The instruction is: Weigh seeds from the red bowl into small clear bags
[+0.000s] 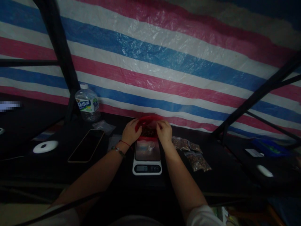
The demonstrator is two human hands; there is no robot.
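A dim room or booth, its back wall a shiny, wrinkled plastic sheet (164, 73) with broad stripes of white, blue and pinkish red, slanting down toward the right. Soft glints of light catch the creases near the middle, while the top right corner falls into shadow. In front of the sheet stand a dark left post (62, 50), with a level bar (25, 62) joining it, and a slanted dark right post (249, 95). Below runs a black tabletop (54, 171); at lower left, a pale patch of floor (21, 211)
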